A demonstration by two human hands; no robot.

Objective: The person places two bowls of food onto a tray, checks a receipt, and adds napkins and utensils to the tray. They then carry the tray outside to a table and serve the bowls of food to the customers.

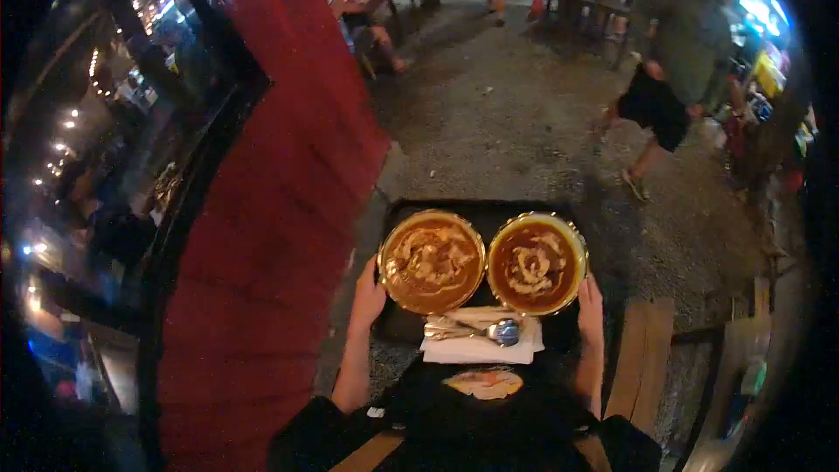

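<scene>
Black rectangular tray point(398, 325), long axis crosswise, carries two round brown-soup bowls point(432, 260) — left hand point(368, 297) clasps its left edge, right hand point(591, 308) its right.

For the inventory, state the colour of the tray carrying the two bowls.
Black tray, clearest in the head view.

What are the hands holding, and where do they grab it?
A black tray, with the left hand on its left edge and the right hand on its right edge. Two bowls, napkins and a spoon sit on it.
</scene>
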